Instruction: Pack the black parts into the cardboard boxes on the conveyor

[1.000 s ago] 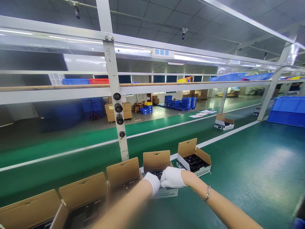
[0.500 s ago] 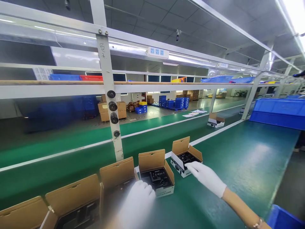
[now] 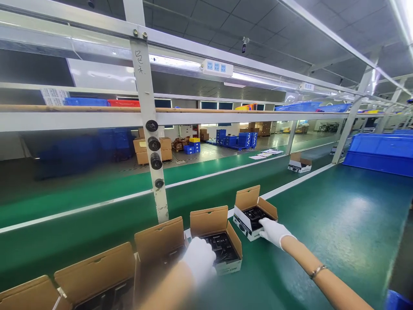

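My left hand (image 3: 200, 258), in a white glove, curls its fingers over the near left side of an open cardboard box (image 3: 209, 216). Black parts (image 3: 222, 246) lie inside that box; my hand covers its front left corner. To the right, my gloved right hand (image 3: 274, 232) grips the near wall of another open box (image 3: 248, 198), fingertips over the rim and thumb outside. Black items (image 3: 254, 215) fill this box too. At my left stand more open boxes, including one with a raised brown lid (image 3: 159, 237), partly hidden by my left arm.
A green work surface (image 3: 335, 232) extends right, with blue bins (image 3: 380, 150) on its far end. Behind a white strip runs a green belt (image 3: 200, 189) carrying another open box (image 3: 299, 164). A white post (image 3: 150, 129) rises behind the boxes.
My left hand has moved right and up to the box's side, and its box sits slightly nearer and farther right. My right hand has closed on the right box's wall.
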